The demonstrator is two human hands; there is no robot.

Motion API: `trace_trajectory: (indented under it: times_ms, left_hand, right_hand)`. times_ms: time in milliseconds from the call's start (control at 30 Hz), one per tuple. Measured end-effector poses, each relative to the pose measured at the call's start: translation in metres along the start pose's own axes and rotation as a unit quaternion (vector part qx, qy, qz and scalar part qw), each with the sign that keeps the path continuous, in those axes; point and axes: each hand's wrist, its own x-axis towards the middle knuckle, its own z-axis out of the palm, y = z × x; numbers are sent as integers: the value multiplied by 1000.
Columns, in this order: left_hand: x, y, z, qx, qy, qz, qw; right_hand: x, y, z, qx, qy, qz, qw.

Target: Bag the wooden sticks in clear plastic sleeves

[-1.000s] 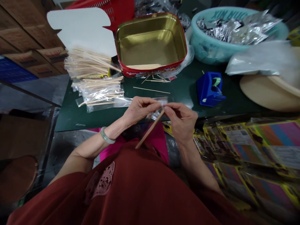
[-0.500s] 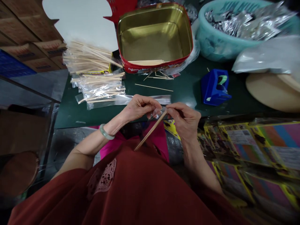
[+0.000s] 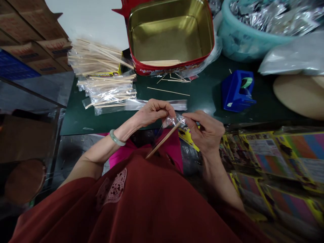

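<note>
Between my two hands hangs a clear plastic bag with a small bundle of thin wooden sticks inside, slanting down toward my shirt. My left hand pinches one side of the bag's upper end. On the other side my right hand pinches the bag's edge near the top of the sticks. Behind my left hand a flat clear plastic sleeve lies on the green table. Bagged sticks are piled to the left. One loose stick rests just beyond the hands.
A red tin holding some sticks stands at the back, with several loose sticks before it. Right of it are a blue tape dispenser and a teal basin of silvery packets. Colourful packages sit below the table edge.
My right hand has moved slightly right, away from the left, and the bag's top is spread wider between them. The sticks stay in the bag. The view has shifted a little.
</note>
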Motion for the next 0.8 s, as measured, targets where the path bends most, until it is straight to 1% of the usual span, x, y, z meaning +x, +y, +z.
trace_trajectory:
  times_ms: [133,267,367,467,533,600,633,700,733,767,800]
  left_hand:
    - [1,1,-1,3,4,-5,1000]
    - [1,1,-1,-26,0,-29,999]
    - [0,4,1,-40,1,-41,998]
    - [-3,5,4,-22,-10,-17,1000]
    - [-4,4,3,-14,-16,-4,1000]
    - [-4,1,0,-13,0,8,1000]
    - [-4,0,-2,-14,18,17,1000]
    - [-4,-2,-7,-14,64,42,997]
    - [-4,-2,-9,-12,87,58,994]
    - [-4,-1,-11,-11,108,75,991]
    - [-4,0,-13,-10,126,94,988]
  right_hand:
    - [-3,2,-2,-46,-13,-46,998]
    - [-5,6,-4,-69,-9,-97,993]
    - [-6,5,-4,-81,-12,-108,991]
    - [-4,-1,-5,-64,-14,-97,993]
    - [-4,-3,-8,-24,-14,-49,998]
    - [-6,0,-16,41,15,27,999]
    - [-10,6,-22,73,37,71,994]
    - [-23,28,-36,113,67,158,979]
    - [-33,43,-42,109,54,205,971]
    - [-46,59,-47,85,23,249,965]
    - [-62,75,-50,45,-49,293,954]
